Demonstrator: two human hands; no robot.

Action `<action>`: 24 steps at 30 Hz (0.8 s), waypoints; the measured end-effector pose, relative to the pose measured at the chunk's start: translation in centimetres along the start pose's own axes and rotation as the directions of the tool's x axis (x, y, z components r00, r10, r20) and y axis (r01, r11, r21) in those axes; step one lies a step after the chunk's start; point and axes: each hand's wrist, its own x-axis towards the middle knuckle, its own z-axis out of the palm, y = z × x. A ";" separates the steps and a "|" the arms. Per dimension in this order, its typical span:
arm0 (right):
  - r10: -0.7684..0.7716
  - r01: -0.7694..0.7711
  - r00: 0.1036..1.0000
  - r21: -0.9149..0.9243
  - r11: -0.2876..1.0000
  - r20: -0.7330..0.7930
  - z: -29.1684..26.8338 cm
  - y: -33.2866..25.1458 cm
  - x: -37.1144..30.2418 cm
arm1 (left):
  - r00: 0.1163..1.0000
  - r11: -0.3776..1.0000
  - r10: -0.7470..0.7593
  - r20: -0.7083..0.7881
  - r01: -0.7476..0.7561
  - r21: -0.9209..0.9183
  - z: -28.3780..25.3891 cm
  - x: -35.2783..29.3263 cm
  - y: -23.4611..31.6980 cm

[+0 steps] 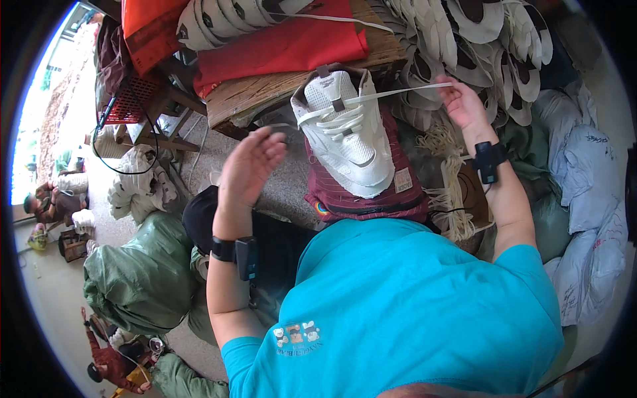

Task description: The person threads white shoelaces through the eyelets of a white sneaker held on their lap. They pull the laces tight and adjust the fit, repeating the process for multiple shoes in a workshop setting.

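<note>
cluttered workroom, wooden bench [381,33] ahead | white shoe [355,156] on maroon cloth [371,209], toe toward person | right hand [462,107] pinches stretched lace [401,92] | left hand [247,171] loosely curled, any hold indiscernible | judged: threading largely done; no knot visible, tying seemingly left

Lettering [298,349] on turquoise shirt [424,292]

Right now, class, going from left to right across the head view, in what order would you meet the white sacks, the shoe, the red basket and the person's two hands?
Red basket, left hand, white shoe, right hand, white sacks.
</note>
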 end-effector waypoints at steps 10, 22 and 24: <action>-0.277 0.250 0.960 -0.308 0.918 -0.045 -2.4 -4.6 -2.3 | 0.972 0.994 -0.091 -0.216 0.076 -0.078 3.1 5.4 -4.5; 0.061 0.414 0.805 -0.631 0.656 0.591 13.1 3.7 -8.5 | 0.972 0.777 0.149 -0.182 -0.229 -0.587 -1.0 1.2 0.0; 0.081 0.471 0.796 -0.697 0.541 0.600 13.7 3.6 -8.9 | 0.966 0.829 0.226 -0.128 -0.260 -0.495 -3.0 -0.3 1.5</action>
